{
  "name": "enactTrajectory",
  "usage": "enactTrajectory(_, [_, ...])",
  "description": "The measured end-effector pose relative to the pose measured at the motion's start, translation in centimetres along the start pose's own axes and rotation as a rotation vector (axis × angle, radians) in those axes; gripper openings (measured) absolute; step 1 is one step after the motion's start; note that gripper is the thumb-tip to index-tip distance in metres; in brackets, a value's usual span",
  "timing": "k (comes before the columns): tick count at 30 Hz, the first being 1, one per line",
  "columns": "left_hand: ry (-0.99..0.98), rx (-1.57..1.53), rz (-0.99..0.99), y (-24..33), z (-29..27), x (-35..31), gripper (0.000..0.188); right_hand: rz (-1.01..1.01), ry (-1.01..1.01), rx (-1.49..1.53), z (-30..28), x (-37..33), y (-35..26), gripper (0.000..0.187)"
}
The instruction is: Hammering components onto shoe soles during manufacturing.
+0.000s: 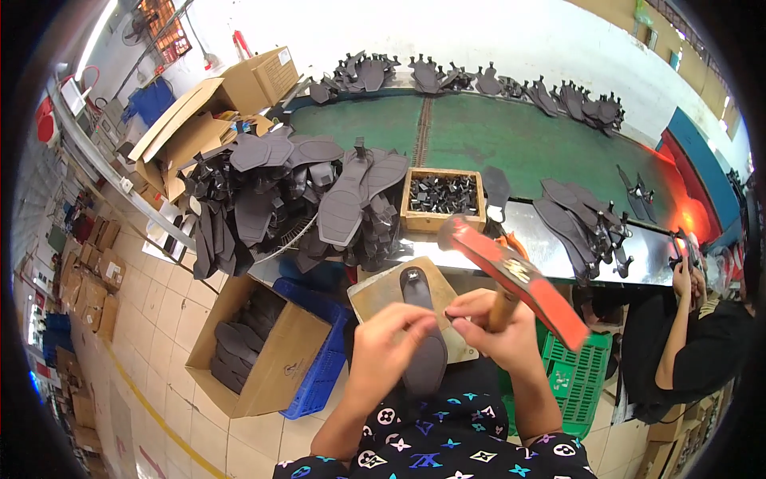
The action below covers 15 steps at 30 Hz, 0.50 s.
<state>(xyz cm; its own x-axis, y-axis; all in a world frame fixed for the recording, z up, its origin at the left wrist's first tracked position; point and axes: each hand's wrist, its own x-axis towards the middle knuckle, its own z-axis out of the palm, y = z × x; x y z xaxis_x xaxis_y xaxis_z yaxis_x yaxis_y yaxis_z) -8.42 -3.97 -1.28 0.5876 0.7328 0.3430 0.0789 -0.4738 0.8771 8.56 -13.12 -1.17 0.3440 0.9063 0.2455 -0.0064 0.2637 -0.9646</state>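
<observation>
A long green worktable curves across the upper half of the frame, heaped at its upper left with dark shoe soles and holding a small wooden box of dark fittings near its front edge. Below the table at lower left, an open cardboard carton of more soles stands on the tiled floor beside a blue crate. At centre, a tan board rests on the person's lap, and on it lies a dark grey insole, long and narrow, toe pointing up the frame, with a small fitting at its upper end. The left hand presses on the insole's left edge, fingers curled down onto it. The right hand is clenched around the wooden handle of a red-headed hammer, its fingertips pinching toward the insole's right edge.
</observation>
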Motion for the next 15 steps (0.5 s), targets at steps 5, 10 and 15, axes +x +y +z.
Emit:
enactTrajectory(5, [0.346, 0.332, 0.124, -9.9, 2.9, 4.0, 0.023, 0.115, 0.000, -0.310, -1.4, 3.7, 5.1, 0.021])
enactTrajectory(10, [0.012, 0.100, 0.032, -13.1, 2.3, 5.3, 0.027, 0.267, -0.061, -0.252, -0.4, 7.0, 7.7, 0.024])
enactTrajectory(15, [0.056, 0.052, -0.098, -13.8, 2.1, 4.6, 0.031, 0.087, -0.204, -0.339, -0.8, 8.5, 10.9, 0.025])
